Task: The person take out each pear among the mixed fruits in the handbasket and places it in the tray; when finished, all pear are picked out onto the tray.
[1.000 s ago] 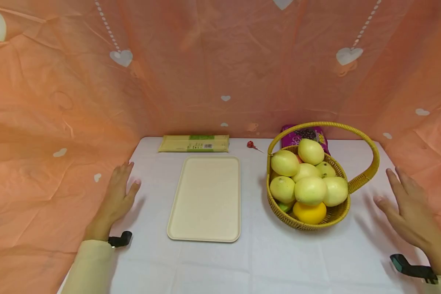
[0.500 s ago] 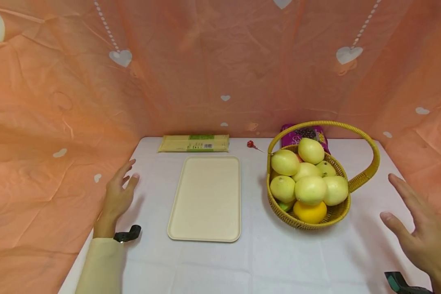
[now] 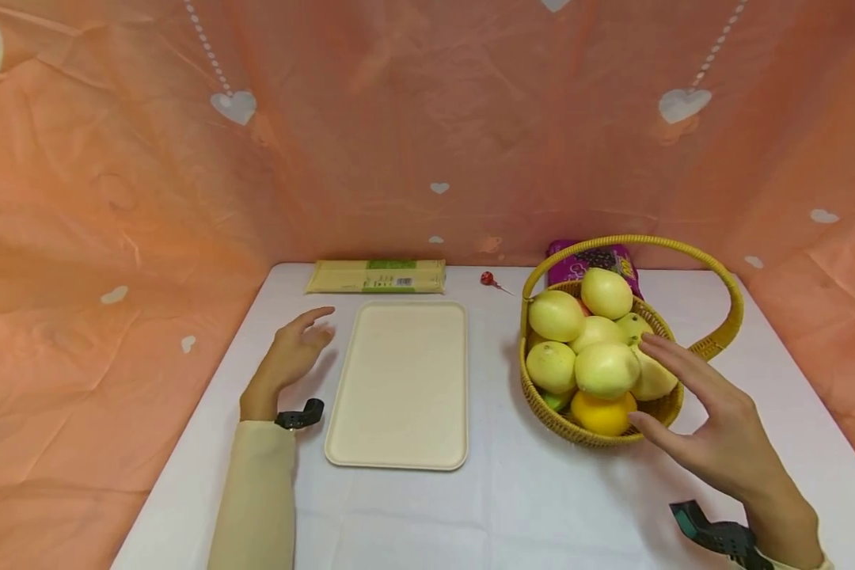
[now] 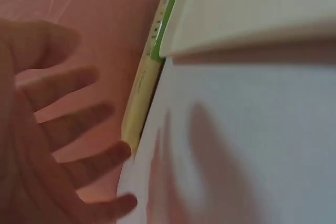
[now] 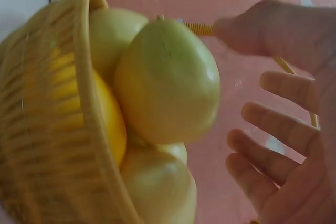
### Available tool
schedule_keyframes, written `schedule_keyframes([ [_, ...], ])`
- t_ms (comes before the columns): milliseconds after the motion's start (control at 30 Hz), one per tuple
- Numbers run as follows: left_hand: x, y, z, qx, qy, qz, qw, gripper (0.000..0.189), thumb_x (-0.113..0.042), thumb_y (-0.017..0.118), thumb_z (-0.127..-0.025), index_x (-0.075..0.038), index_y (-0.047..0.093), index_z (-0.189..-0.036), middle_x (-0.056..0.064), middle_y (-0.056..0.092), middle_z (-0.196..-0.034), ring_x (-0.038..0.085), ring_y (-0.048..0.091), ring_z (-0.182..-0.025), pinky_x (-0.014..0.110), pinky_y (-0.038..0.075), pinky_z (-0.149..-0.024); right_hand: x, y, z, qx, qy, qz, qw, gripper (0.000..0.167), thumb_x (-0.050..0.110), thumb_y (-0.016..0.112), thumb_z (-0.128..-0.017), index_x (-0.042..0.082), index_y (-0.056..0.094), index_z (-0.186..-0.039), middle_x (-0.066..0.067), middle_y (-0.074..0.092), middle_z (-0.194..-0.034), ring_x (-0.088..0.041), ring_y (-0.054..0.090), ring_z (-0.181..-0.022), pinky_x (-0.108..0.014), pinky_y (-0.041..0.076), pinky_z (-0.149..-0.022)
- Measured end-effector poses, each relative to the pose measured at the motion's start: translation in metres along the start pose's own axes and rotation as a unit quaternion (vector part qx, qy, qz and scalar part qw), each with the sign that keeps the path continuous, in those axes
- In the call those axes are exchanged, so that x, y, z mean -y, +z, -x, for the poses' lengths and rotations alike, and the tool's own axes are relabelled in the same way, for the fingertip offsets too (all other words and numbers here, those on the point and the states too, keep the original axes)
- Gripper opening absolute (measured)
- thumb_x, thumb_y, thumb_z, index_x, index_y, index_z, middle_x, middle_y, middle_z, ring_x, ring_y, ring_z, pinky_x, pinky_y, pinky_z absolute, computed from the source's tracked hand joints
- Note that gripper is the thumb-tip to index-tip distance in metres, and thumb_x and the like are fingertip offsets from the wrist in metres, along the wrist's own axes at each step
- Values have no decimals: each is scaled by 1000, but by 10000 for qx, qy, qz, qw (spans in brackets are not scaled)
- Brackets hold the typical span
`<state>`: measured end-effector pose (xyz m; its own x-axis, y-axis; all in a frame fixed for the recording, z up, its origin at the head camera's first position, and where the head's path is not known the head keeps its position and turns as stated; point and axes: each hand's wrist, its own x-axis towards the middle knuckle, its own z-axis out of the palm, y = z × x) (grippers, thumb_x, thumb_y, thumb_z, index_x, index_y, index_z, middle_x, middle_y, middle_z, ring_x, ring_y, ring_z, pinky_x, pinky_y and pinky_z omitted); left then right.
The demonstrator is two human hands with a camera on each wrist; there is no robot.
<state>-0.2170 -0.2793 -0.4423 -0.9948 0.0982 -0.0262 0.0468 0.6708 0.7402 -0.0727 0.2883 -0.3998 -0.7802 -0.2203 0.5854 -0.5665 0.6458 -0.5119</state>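
My right hand hovers at the right front of a wicker basket, fingers spread and holding nothing. Heaped inside are several pale yellow-green round fruits and, low at the front, an orange-yellow one. In the right wrist view a big pale fruit stands just off the fingertips. Left of a cream rectangular tray, my left hand hangs over the cloth with relaxed fingers and nothing in it. The left wrist view shows its spread fingers beside the tray's corner.
Behind the tray lies a flat yellow-green packet. A small red lollipop is to its right, and a purple bag sits behind the basket. The basket's tall handle arches up to the right. Orange curtain encloses the table.
Both hands have moved inward: the left toward the tray, the right leftward from the table's right side to over the basket's edge. The basket and tray stay in place.
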Motion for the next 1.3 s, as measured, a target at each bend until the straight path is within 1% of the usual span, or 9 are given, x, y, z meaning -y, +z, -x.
schedule_keyframes([
  [133,-4,9,-8,452,54,-283,9986,55,-24,57,-112,-12,48,-165,22,37,-175,47,28,-166,67,21,-133,4,13,-5,281,-73,-29,9996,87,-7,98,-62,8,71,-144,-14,61,-158,0,46,-153,-10,32,-123],
  [233,-5,14,-10,759,82,-713,9945,57,-19,56,-109,-12,48,-165,26,32,-177,52,22,-166,76,14,-131,3,21,-7,358,-192,26,9992,83,-9,97,-64,10,72,-141,-19,61,-156,2,45,-152,-8,32,-122],
  [333,-5,17,-9,991,86,-1082,9891,60,-16,57,-106,-13,47,-166,28,29,-177,56,17,-165,85,8,-125,-1,29,-8,279,-180,140,9994,86,-9,95,-64,10,70,-143,-21,59,-155,6,42,-151,-6,30,-121],
  [533,-6,15,-7,1183,158,-1218,9854,64,-18,57,-107,-13,42,-168,31,24,-177,61,11,-164,89,4,-122,-3,36,-9,45,-109,371,9992,89,-9,95,-64,9,68,-146,-19,62,-152,10,43,-145,-4,29,-120],
  [633,-6,14,-8,1257,136,-1191,9848,64,-19,56,-108,-14,40,-170,31,21,-178,62,7,-164,89,2,-122,-4,33,-10,24,-25,396,9992,91,-7,97,-63,8,66,-147,-19,65,-147,12,45,-142,-3,30,-118],
  [800,-5,14,-8,1327,64,-1212,9837,66,-21,57,-108,-14,38,-171,31,19,-179,61,5,-165,88,1,-123,0,23,-12,19,206,404,9990,95,-4,100,-63,8,63,-150,-15,71,-133,20,50,-126,1,37,-107],
  [867,-7,13,-8,1357,45,-1227,9831,67,-21,57,-108,-14,37,-172,32,18,-179,61,6,-165,88,1,-123,4,18,-15,92,227,409,9989,96,-2,100,-65,10,63,-152,-12,71,-133,20,52,-121,1,38,-104],
  [1067,-9,13,-6,1408,-1,-1231,9824,68,-21,56,-108,-14,35,-172,32,15,-179,62,4,-165,88,0,-123,19,8,-31,281,17,-49,9996,95,-9,96,-66,9,63,-153,0,66,-146,10,59,-125,-4,44,-106],
  [1300,-10,12,-5,1489,-148,-1048,9832,70,-24,58,-108,-18,34,-173,31,12,-180,61,-2,-165,86,-6,-124,35,14,-56,464,-26,-972,9942,95,-18,94,-67,7,61,-153,-2,66,-146,-3,66,-128,-13,52,-107],
])
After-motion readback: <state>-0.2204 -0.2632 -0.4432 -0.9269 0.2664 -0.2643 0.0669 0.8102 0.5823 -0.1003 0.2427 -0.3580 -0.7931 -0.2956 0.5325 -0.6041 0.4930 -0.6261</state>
